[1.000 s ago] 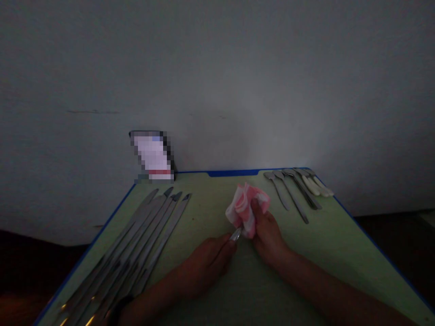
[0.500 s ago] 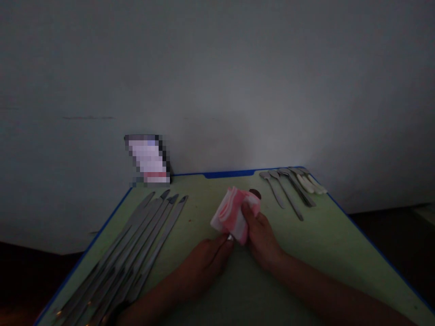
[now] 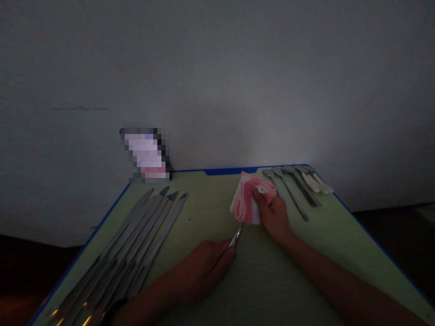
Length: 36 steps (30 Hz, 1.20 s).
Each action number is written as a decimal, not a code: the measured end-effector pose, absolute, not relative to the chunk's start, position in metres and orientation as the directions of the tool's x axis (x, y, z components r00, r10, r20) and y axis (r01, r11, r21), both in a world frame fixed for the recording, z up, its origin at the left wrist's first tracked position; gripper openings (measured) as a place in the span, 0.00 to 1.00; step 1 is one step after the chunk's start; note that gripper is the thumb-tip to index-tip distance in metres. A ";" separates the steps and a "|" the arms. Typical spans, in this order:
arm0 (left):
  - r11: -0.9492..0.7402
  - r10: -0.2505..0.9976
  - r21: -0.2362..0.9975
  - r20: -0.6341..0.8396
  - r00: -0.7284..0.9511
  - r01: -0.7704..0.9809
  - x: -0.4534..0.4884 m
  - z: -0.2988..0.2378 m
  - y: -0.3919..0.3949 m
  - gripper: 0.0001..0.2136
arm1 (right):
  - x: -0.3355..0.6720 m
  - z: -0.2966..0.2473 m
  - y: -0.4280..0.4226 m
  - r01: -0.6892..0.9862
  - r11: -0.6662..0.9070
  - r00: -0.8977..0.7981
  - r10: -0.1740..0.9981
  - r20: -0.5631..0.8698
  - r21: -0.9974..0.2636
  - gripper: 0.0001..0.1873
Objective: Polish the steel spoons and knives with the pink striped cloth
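Observation:
My left hand (image 3: 212, 267) is closed around the end of a spoon (image 3: 237, 236). A short shiny length of its metal handle shows between my fingers and the cloth; the rest is covered. My right hand (image 3: 273, 215) grips a folded pink-and-white striped cloth (image 3: 249, 199), thumb pressed on top, wrapped over the far part of the spoon. Both hands are above the middle of a light green table (image 3: 197, 226) with a blue edge.
Several table knives (image 3: 149, 231) lie side by side at the left, partly behind my left forearm. Metal spoons (image 3: 294, 199) and white-handled cutlery (image 3: 311, 181) rest at the back right. A phone with a blurred screen (image 3: 146, 154) leans on the grey wall (image 3: 217, 90).
My right hand and the cloth have slid away from my left hand, up and to the right. More of the spoon's handle shows, while its rounded bowl end is now hidden.

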<state>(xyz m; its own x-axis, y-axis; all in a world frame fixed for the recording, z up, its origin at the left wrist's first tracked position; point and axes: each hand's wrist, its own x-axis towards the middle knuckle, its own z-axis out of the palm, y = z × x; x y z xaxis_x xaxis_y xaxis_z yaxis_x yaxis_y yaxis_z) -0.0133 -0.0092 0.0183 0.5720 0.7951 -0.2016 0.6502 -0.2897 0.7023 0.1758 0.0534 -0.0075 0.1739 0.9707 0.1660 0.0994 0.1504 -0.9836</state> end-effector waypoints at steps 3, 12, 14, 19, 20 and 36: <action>-0.312 0.788 0.695 -0.191 0.585 0.648 -0.015 0.019 -0.011 0.19 | 0.182 -0.001 0.056 0.199 0.216 0.182 0.950 0.252 -0.956 0.15; -0.153 0.743 0.819 -0.274 0.611 0.553 -0.015 0.024 -0.004 0.19 | 0.186 0.006 0.055 0.063 0.109 0.014 0.994 0.110 -0.992 0.16; -0.129 0.749 0.835 -0.271 0.605 0.535 -0.015 0.023 -0.002 0.19 | 0.176 -0.003 0.047 -0.073 0.049 0.177 0.983 0.036 -0.996 0.20; -0.155 0.772 0.812 -0.256 0.581 0.563 -0.012 0.021 -0.003 0.19 | 0.153 -0.017 0.029 -0.244 -0.073 0.237 0.962 -0.133 -0.967 0.24; -0.165 0.777 0.804 -0.251 0.577 0.572 -0.011 0.022 -0.004 0.18 | 0.151 -0.017 0.027 -0.259 -0.092 0.231 0.961 -0.154 -0.962 0.24; -0.202 0.841 0.840 -0.115 0.528 0.504 -0.005 0.011 -0.002 0.16 | 0.142 -0.006 0.019 -0.167 -0.063 0.102 0.992 -0.081 -0.984 0.22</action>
